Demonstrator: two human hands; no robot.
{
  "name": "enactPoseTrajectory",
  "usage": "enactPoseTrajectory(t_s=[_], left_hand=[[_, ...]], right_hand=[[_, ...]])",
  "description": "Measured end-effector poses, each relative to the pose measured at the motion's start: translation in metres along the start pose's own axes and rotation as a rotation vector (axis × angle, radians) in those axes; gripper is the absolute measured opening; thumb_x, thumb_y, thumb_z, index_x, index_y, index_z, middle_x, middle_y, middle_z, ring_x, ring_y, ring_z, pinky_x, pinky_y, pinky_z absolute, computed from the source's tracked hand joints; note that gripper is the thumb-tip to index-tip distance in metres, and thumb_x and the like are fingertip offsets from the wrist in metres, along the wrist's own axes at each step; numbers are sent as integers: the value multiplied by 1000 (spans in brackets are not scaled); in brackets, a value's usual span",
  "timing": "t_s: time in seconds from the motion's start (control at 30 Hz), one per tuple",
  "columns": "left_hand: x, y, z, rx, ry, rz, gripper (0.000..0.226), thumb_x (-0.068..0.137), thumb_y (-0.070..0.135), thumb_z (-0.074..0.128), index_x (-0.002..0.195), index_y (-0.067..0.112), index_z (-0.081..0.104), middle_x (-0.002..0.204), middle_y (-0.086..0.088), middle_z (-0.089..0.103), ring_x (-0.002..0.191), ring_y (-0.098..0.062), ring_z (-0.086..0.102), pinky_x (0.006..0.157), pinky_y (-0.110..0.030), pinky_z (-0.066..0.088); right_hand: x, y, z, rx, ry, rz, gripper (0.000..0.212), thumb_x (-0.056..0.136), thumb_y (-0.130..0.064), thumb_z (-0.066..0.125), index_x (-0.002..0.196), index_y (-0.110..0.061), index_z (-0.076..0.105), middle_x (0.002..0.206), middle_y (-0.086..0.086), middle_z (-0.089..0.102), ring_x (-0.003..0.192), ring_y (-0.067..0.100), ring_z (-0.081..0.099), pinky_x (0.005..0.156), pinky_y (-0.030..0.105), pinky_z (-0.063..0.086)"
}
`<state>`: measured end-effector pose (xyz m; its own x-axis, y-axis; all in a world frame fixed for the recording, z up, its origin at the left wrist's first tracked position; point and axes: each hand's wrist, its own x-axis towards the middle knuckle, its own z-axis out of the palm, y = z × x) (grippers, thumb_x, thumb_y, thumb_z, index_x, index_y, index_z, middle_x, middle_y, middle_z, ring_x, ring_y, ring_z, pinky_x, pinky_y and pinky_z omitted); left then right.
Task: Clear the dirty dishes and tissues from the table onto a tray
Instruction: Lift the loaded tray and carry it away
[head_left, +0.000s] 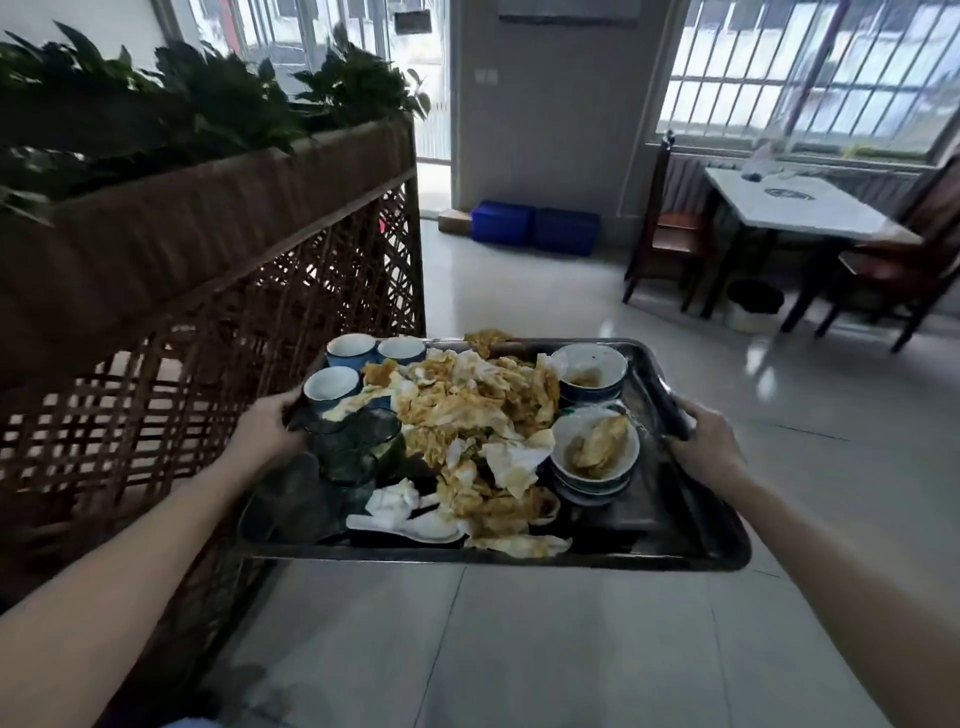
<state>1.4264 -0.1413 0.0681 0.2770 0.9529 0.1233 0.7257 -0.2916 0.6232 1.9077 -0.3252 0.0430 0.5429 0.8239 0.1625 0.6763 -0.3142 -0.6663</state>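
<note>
Head view | tray held over the floor, beside a lattice divider | left hand and right hand each clasp a side rim | soiled tissues, bowls, cups, glasses all on the tray | risk: a tilt could slide the stacked bowls or topple the glasses, and loose tissues may drop

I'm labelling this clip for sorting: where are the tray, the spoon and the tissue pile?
tray (623, 560): head view, on its near rim.
spoon (410, 527): head view, on its white middle.
tissue pile (467, 410): head view, on the heap's centre.
</note>
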Motion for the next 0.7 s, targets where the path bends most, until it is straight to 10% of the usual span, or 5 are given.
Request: enactPoseTrajectory(t_s=[0.7], left_hand=[[446,84,115,-84,-99,137,61,71,12,70,131,8,58,113,-21,67,110,-35,61,89,-45,48]], right_hand=[[377,47,44,-20,200,41,66,66,9,74,127,-9,59,115,14,67,98,19,57,80,21,36]])
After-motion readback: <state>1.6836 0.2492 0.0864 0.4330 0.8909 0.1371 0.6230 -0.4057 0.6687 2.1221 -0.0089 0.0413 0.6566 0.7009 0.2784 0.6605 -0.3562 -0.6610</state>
